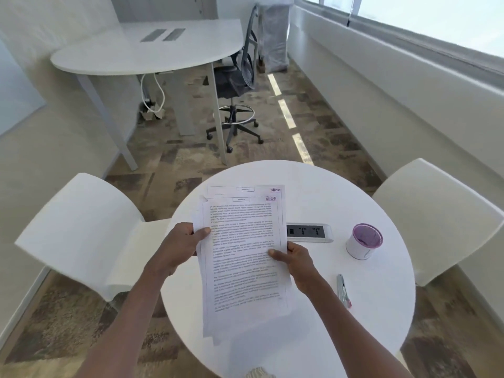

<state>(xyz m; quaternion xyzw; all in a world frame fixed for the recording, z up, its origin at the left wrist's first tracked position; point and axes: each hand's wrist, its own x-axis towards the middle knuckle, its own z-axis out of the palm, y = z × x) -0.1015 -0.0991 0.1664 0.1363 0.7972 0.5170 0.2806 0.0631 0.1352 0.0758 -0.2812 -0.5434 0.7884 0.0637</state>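
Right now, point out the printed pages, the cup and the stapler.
printed pages [242, 268]: head view, middle of top sheet.
cup [357, 249]: head view, white side wall.
stapler [341, 287]: head view, silver body.

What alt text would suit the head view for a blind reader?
The left hand and right hand hold a stack of printed pages over a round white table. A purple-rimmed cup, a socket panel and a slim silver tool are on it.
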